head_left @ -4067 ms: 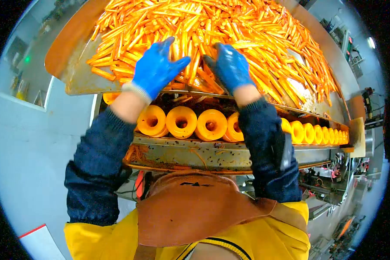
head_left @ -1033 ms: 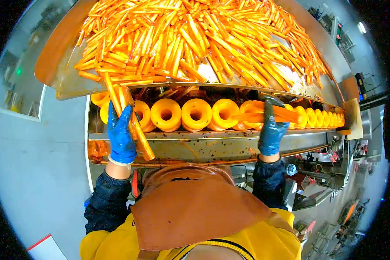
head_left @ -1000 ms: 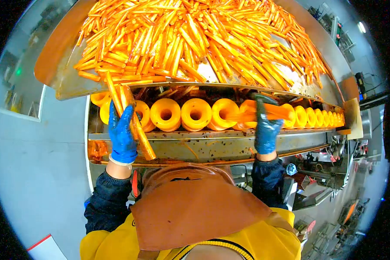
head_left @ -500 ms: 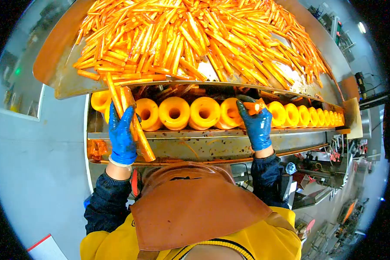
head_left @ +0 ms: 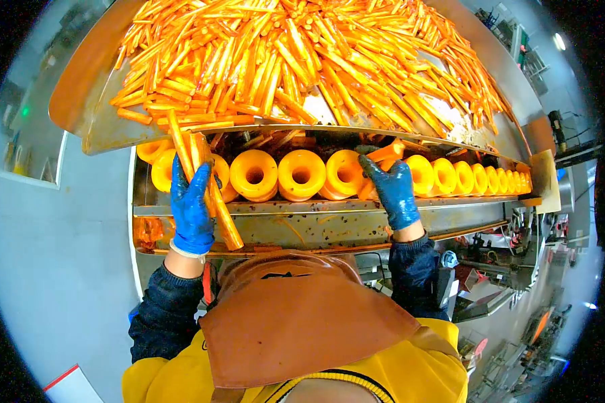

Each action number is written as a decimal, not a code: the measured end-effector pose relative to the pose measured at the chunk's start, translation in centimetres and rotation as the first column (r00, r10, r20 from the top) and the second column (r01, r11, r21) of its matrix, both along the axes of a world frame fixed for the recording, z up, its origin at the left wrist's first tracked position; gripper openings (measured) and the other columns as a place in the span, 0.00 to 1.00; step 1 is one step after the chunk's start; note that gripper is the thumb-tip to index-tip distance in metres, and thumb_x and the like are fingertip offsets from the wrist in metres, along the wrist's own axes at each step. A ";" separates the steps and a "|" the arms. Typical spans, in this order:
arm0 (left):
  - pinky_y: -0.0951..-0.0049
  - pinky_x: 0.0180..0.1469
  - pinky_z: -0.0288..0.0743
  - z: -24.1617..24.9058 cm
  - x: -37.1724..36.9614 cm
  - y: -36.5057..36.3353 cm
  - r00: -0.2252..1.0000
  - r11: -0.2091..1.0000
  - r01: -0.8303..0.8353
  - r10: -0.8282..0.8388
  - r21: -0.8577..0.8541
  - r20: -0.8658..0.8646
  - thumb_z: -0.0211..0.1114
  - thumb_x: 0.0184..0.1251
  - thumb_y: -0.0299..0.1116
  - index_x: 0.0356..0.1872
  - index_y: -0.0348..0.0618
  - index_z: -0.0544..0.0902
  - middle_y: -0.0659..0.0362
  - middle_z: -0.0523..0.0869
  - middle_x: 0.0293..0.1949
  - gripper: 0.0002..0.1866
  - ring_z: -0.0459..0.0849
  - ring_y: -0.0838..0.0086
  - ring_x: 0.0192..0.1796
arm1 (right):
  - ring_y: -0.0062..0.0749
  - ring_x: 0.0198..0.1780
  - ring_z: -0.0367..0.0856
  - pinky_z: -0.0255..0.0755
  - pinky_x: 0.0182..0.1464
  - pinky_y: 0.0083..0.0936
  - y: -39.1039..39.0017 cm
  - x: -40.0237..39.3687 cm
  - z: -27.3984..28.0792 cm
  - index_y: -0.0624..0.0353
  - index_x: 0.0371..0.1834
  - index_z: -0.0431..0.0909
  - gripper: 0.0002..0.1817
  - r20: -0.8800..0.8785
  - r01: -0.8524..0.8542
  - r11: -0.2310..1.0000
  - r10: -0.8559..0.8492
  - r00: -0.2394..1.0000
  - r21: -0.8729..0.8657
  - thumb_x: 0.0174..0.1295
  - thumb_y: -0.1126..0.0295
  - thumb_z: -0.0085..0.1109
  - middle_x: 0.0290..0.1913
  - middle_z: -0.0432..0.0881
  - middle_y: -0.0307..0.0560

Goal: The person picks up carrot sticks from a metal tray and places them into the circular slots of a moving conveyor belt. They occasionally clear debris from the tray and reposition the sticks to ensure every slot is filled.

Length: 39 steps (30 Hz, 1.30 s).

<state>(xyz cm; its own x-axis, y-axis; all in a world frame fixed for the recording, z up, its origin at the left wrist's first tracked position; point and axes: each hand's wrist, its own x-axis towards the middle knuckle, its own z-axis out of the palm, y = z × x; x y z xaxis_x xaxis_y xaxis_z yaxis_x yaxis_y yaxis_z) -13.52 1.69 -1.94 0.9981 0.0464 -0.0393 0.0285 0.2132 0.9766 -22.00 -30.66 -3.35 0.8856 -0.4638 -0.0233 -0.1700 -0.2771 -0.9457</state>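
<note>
My left hand (head_left: 192, 205), in a blue glove, is wrapped round a few long orange sticks (head_left: 223, 218) that slant down to the right across the row's left part. My right hand (head_left: 395, 195), in a darker, wet-looking blue glove, is over the row of yellow rollers (head_left: 301, 174). Its thumb and fingers are round an orange piece (head_left: 386, 154) whose lower part is partly hidden. The rollers have round holes facing up, and one shows on either side of my right hand.
A large heap of orange sticks (head_left: 269, 60) lies on a metal tray (head_left: 107, 131) beyond the rollers. A metal ledge (head_left: 343, 225) with dark specks runs along the near side. Orange scraps (head_left: 148, 230) sit at its left end. Machinery stands at the right.
The rollers have shifted left along the row. My right hand has moved slightly left and its fingers sit differently round the orange piece. My left hand keeps its sticks, almost unmoved.
</note>
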 end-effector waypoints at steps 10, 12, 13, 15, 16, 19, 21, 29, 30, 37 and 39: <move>0.76 0.42 0.73 -0.2 0.3 0.9 1.000 1.000 0.002 -0.002 0.025 0.009 0.58 0.63 0.27 0.63 0.36 0.64 0.57 0.78 0.44 0.27 0.78 0.75 0.40 | 0.34 0.24 0.80 0.72 0.30 0.30 -1.5 -0.7 4.4 0.61 0.28 0.82 0.22 -0.421 -0.168 0.953 0.049 0.906 -0.250 0.49 0.49 0.66 0.19 0.80 0.51; 0.75 0.48 0.73 -0.2 0.2 1.1 1.000 0.999 0.022 -0.022 0.026 -0.006 0.58 0.63 0.27 0.64 0.36 0.63 0.57 0.76 0.50 0.28 0.77 0.75 0.46 | 0.39 0.26 0.82 0.72 0.30 0.34 -3.3 -1.2 4.2 0.61 0.29 0.83 0.22 -0.478 -0.218 0.913 0.029 0.878 -0.345 0.47 0.49 0.67 0.21 0.81 0.52; 0.75 0.48 0.73 -0.5 0.2 1.2 0.999 0.997 0.011 -0.014 0.071 0.041 0.58 0.64 0.27 0.64 0.36 0.62 0.57 0.76 0.50 0.28 0.77 0.75 0.46 | 0.41 0.27 0.82 0.72 0.32 0.35 -4.0 -1.6 4.5 0.61 0.29 0.83 0.22 -0.491 -0.230 0.898 0.017 0.871 -0.376 0.47 0.50 0.67 0.22 0.81 0.53; 0.75 0.47 0.73 -0.3 0.2 1.1 0.996 0.994 -0.003 -0.007 0.113 0.088 0.58 0.64 0.27 0.64 0.36 0.62 0.57 0.76 0.50 0.28 0.77 0.75 0.45 | 0.43 0.28 0.82 0.73 0.33 0.36 -4.8 -2.4 4.9 0.61 0.31 0.82 0.22 -0.437 -0.166 0.874 -0.057 0.898 -0.456 0.47 0.51 0.68 0.24 0.82 0.54; 0.75 0.45 0.74 0.3 0.2 0.9 0.999 0.997 -0.010 0.007 0.072 0.039 0.56 0.64 0.27 0.59 0.35 0.68 0.54 0.75 0.49 0.21 0.77 0.73 0.43 | 0.43 0.28 0.82 0.73 0.33 0.35 -5.1 -2.8 4.9 0.62 0.32 0.82 0.22 -0.365 -0.089 0.862 -0.116 0.924 -0.499 0.47 0.52 0.68 0.24 0.82 0.55; 0.71 0.46 0.74 0.1 0.1 1.0 0.999 0.996 -0.006 0.003 0.089 0.042 0.52 0.66 0.26 0.52 0.33 0.75 0.49 0.71 0.54 0.15 0.77 0.68 0.46 | 0.28 0.32 0.81 0.74 0.37 0.26 -4.0 -2.4 5.4 0.63 0.38 0.81 0.13 0.008 0.192 0.901 -0.205 0.979 -0.390 0.53 0.66 0.66 0.32 0.84 0.49; 0.69 0.50 0.74 -0.6 0.1 0.8 0.995 0.989 0.012 -0.026 0.147 0.098 0.51 0.67 0.26 0.51 0.32 0.77 0.47 0.67 0.60 0.14 0.76 0.65 0.51 | 0.22 0.35 0.79 0.73 0.42 0.22 -0.8 -1.3 5.9 0.63 0.40 0.81 0.09 0.265 0.280 0.959 -0.257 0.929 -0.052 0.56 0.74 0.63 0.35 0.85 0.42; 0.75 0.45 0.73 1.9 0.7 -3.1 0.978 0.996 -0.086 0.087 -0.013 0.192 0.56 0.65 0.27 0.64 0.35 0.61 0.56 0.75 0.48 0.27 0.76 0.74 0.42 | 0.44 0.43 0.79 0.73 0.47 0.33 4.0 0.5 3.3 0.57 0.49 0.77 0.24 0.183 -0.033 0.854 0.148 0.972 -0.519 0.46 0.68 0.70 0.41 0.80 0.51; 0.75 0.45 0.73 1.8 1.0 -3.3 0.983 0.991 -0.083 0.098 -0.102 0.156 0.56 0.65 0.27 0.64 0.36 0.61 0.56 0.75 0.47 0.26 0.76 0.74 0.42 | 0.45 0.44 0.78 0.73 0.47 0.33 5.1 0.5 3.6 0.57 0.49 0.77 0.24 0.218 -0.059 0.895 0.172 0.961 -0.443 0.46 0.71 0.69 0.42 0.80 0.50; 0.78 0.40 0.75 -0.5 -1.8 -7.2 0.955 0.932 0.207 -0.259 0.298 0.144 0.55 0.67 0.30 0.51 0.42 0.72 0.58 0.78 0.38 0.13 0.79 0.74 0.39 | 0.47 0.48 0.78 0.73 0.48 0.36 11.5 1.0 5.1 0.50 0.51 0.78 0.25 0.333 -0.447 0.704 0.677 0.656 -0.552 0.44 0.72 0.63 0.48 0.79 0.51; 0.77 0.43 0.76 0.1 -2.5 -7.3 0.880 0.903 0.177 -0.323 0.392 0.349 0.56 0.66 0.30 0.55 0.42 0.70 0.58 0.79 0.42 0.17 0.79 0.74 0.43 | 0.45 0.47 0.79 0.72 0.49 0.33 10.2 0.2 4.6 0.53 0.42 0.81 0.16 0.392 -0.420 0.798 0.586 0.710 -0.432 0.46 0.74 0.61 0.42 0.82 0.48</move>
<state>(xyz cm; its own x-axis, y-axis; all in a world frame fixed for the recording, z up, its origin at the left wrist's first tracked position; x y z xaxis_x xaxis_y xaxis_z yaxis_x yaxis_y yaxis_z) -16.05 -5.58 -1.82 0.9036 -0.2697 0.3328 -0.3684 -0.0929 0.9250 -21.82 -20.46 1.23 0.8366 0.1452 0.5282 0.5305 -0.4550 -0.7152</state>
